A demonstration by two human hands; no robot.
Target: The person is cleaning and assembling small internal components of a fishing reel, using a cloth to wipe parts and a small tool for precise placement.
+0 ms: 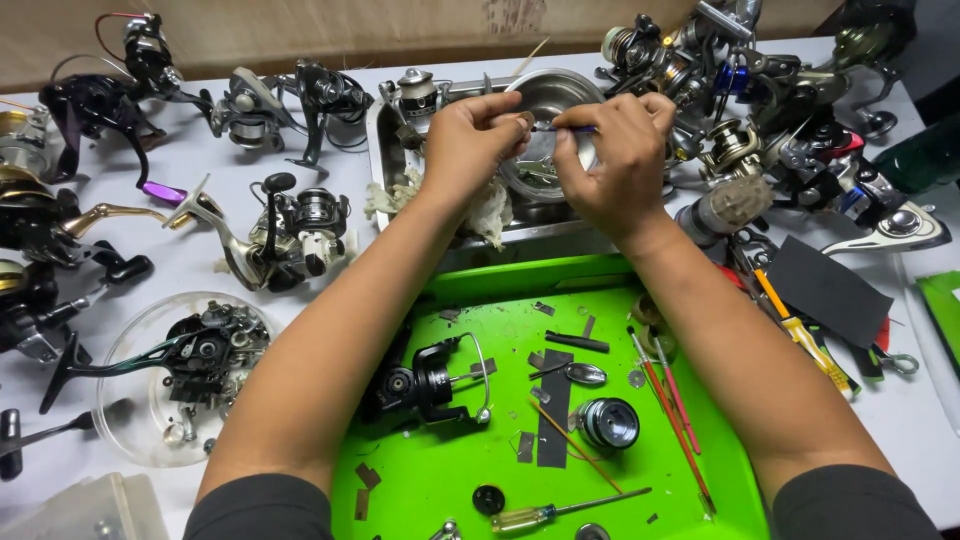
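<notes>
Both my hands are raised over a metal tray point(385, 150) at the back of the table. My left hand point(470, 140) pinches a small part at its fingertips. My right hand point(615, 150) holds a thin dark tool against that part. Under the hands sits a round steel bowl point(550, 95) and crumpled whitish rags point(490, 215). Nearer to me lies a bright green tray point(440, 470) with a black fishing reel body point(425, 380), a spool point(608, 422), a reel handle point(578, 374), thin brushes point(675, 405) and a yellow-handled screwdriver point(555, 512).
Several fishing reels crowd the white table at left point(290, 230) and back right point(790, 120). A clear round dish point(130, 420) holds reel parts at left. A dark sandpaper sheet point(825, 290), a yellow tool point(800, 335) and a clear plastic box point(90, 510) lie nearby.
</notes>
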